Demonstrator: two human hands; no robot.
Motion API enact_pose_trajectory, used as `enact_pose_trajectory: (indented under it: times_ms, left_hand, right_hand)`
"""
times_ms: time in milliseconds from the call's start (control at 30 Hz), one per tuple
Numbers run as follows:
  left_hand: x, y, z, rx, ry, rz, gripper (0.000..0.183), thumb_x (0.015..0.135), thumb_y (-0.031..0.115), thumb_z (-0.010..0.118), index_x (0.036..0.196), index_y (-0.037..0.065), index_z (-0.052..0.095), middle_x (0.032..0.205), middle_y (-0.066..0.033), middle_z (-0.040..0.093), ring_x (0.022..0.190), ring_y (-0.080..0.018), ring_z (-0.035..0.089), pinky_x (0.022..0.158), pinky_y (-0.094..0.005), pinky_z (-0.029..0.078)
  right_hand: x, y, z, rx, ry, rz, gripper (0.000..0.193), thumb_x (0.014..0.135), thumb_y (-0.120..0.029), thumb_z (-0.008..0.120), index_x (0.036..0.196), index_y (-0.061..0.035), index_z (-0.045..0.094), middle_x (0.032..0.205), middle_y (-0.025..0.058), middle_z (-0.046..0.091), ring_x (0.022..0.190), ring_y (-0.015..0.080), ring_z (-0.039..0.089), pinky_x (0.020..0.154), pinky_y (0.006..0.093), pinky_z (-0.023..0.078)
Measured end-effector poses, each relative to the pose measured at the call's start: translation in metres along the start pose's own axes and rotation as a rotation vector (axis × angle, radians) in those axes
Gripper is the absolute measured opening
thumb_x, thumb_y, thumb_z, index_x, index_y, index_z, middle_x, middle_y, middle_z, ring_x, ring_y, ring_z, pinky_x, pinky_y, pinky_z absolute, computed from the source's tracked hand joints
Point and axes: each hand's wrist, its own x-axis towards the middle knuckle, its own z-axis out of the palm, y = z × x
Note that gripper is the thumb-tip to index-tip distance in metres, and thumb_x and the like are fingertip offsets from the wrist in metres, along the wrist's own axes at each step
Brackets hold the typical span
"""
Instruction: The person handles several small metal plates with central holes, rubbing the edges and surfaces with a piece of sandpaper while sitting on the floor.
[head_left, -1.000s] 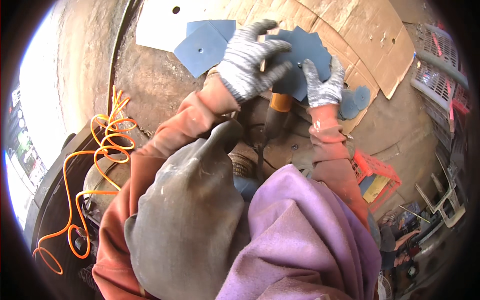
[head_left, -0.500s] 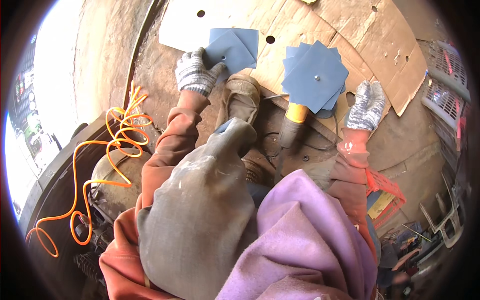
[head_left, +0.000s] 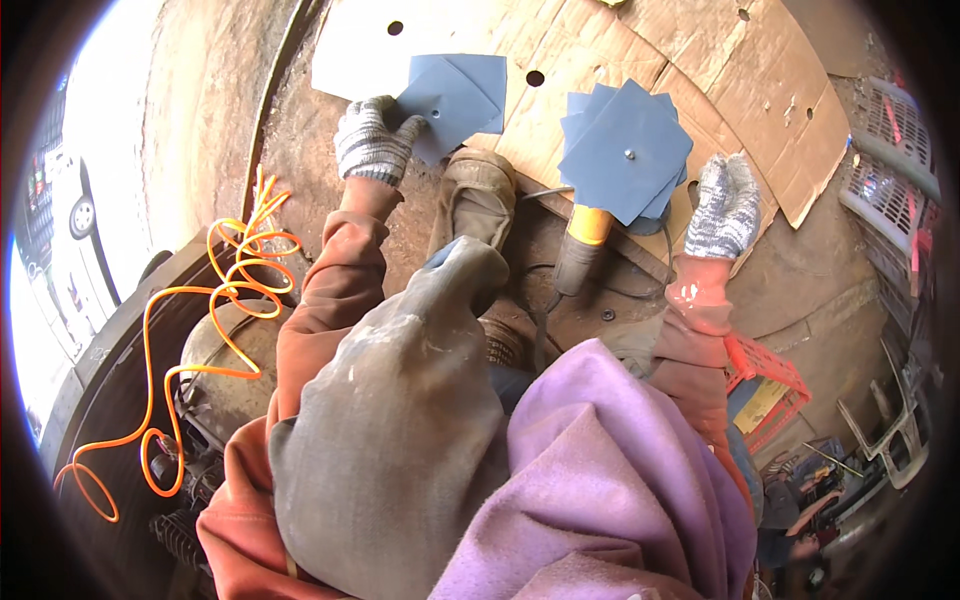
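Observation:
My left hand (head_left: pixel 375 140), in a grey-and-white knitted glove, grips the left corner of thin blue square sheets (head_left: pixel 455 90). Its thumb lies on the upper sheet; part of the fingers is hidden. A small hole shows in that sheet. To the right, a fanned stack of blue square sheets (head_left: pixel 620 145) has a metal stud at its centre. Below it sticks out a yellow-and-dark tool body (head_left: pixel 585 245), partly covered by the stack. My right hand (head_left: pixel 722 210), gloved alike, is open beside the stack's right side, fingers stretched out and holding nothing.
A large cardboard sheet (head_left: pixel 700 90) with round holes lies beyond my hands. My shoe (head_left: pixel 472 195) stands between the sheets. Coiled orange hose (head_left: pixel 225 370) runs at left. A red crate (head_left: pixel 775 375) and grey baskets (head_left: pixel 885 140) are on the right.
My left hand has shifted slightly left, and the sheets at its fingers have moved a little with it. The right hand stays open near the stack.

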Motion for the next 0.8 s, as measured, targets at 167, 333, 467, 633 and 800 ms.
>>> enact_pose_trajectory:
  times_ms: [167,333,467,633,800]
  left_hand:
    - [0.002,-0.013,0.004,-0.395,-0.011,-0.077,0.025,0.081,0.020,0.083,0.097,0.003,0.074,0.085,-0.0129,0.074,0.079,-0.0254,0.070,0.078,-0.0360,0.056]
    - [0.012,0.016,-0.017,-0.547,-0.115,-0.102,0.021,0.089,0.015,0.077,0.107,0.003,0.075,0.091,-0.0098,0.077,0.082,-0.0129,0.070,0.079,-0.0298,0.056]
    - [0.017,0.014,-0.017,-0.263,0.190,0.213,0.017,0.089,0.011,0.077,0.105,0.005,0.075,0.095,-0.0093,0.076,0.085,-0.0130,0.070,0.082,-0.0299,0.055]
    - [0.026,0.025,-0.025,-1.028,0.076,-0.101,0.018,0.090,0.005,0.075,0.107,0.001,0.073,0.094,-0.0083,0.075,0.080,-0.0161,0.069,0.076,-0.0283,0.057]
    - [0.014,0.074,-0.062,-1.620,-0.203,-0.208,0.036,0.087,-0.001,0.073,0.121,-0.004,0.064,0.105,-0.0118,0.071,0.094,-0.0188,0.068,0.086,-0.0308,0.056]
  right_hand:
    - [-0.004,-0.002,-0.001,0.021,-0.003,-0.013,0.046,0.094,-0.008,0.072,0.133,0.0051,0.052,0.124,0.0133,0.063,0.114,0.0188,0.062,0.098,0.0312,0.052]
    - [-0.015,-0.015,0.004,0.023,-0.011,-0.042,0.046,0.093,-0.006,0.072,0.133,0.0054,0.052,0.123,0.0139,0.063,0.113,0.0202,0.063,0.098,0.0313,0.053]
    - [-0.017,-0.021,0.011,0.084,-0.016,-0.034,0.044,0.093,-0.004,0.071,0.132,0.0053,0.053,0.123,0.0142,0.064,0.114,0.0211,0.063,0.098,0.0312,0.053]
    - [-0.020,-0.031,0.012,0.126,-0.024,-0.086,0.040,0.093,-0.002,0.070,0.130,0.0049,0.056,0.120,0.0138,0.065,0.111,0.0206,0.065,0.096,0.0323,0.055]
    - [-0.047,-0.098,0.035,0.216,-0.292,-0.080,0.032,0.100,-0.010,0.060,0.128,0.0054,0.060,0.105,0.0138,0.071,0.087,0.0194,0.070,0.080,0.0349,0.059]
